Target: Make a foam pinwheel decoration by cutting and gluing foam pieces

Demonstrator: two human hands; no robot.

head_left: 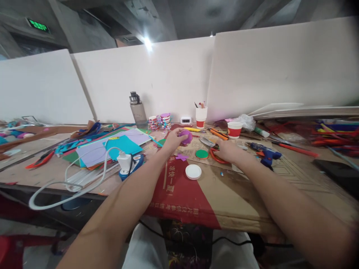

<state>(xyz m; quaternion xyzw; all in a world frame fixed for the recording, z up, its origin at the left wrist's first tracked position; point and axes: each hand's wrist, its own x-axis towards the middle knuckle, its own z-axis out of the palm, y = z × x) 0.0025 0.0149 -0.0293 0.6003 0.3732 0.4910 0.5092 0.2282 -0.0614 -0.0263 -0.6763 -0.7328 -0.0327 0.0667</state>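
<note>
My left hand (176, 139) holds a round purple disc (185, 137) between thumb and fingers, raised over the cardboard. To the right, my right hand (226, 150) is closed at the red handles of a pair of scissors (207, 142), whose metal blades point left. Between my hands lies a round green disc (202, 154) with an orange rim. Purple paper scraps (181, 157) lie just below the left hand. Nearer to me a white round lid (193, 172) rests on the red printed cardboard.
Behind stand a bottle (138, 112), stacked colored discs (165, 120), a small clock (185, 120), a cup of tools (201, 116) and a paper cup (235, 129). Paper sheets (123, 146) and a power strip (131, 166) lie left, a blue glue gun (265, 154) right.
</note>
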